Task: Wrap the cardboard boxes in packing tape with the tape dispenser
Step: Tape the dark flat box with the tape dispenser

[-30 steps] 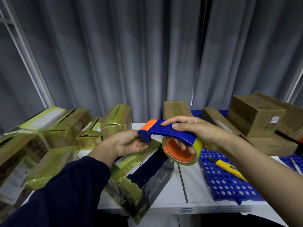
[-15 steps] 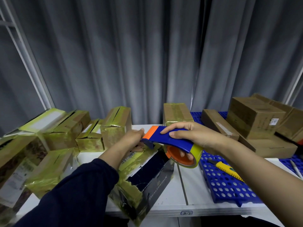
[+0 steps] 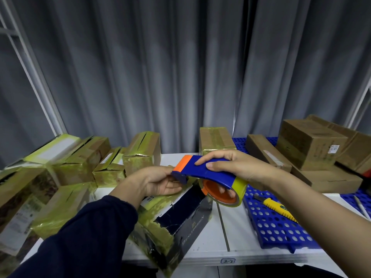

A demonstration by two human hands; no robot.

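My right-hand fingers (image 3: 215,164) are curled over the top of the blue tape dispenser (image 3: 202,172), thumb on its near edge, so my right hand (image 3: 236,167) has it firmly grasped and lifted off the table. More of those fingers show through the orange core of the yellowish tape roll (image 3: 240,187) hanging under the handle. My left hand (image 3: 158,182) sits just left of the dispenser's orange-tipped nose, palm up and fingers loosely bent at the cutter end; I cannot tell whether they pinch a tape end or merely touch it.

Directly beneath both hands lies the dark blue box (image 3: 180,219), partly wrapped in yellow-green tape, one corner hanging over the near edge of the white table (image 3: 220,249). Left of my left fingers is a heap of taped boxes (image 3: 66,171), and one more taped box (image 3: 215,139) stands just beyond my right fingers. Right of them, plain cardboard boxes (image 3: 313,145) are stacked well apart from the dispenser. Below and right of my right wrist, a yellow utility knife (image 3: 279,209) lies on a blue perforated panel (image 3: 281,227).
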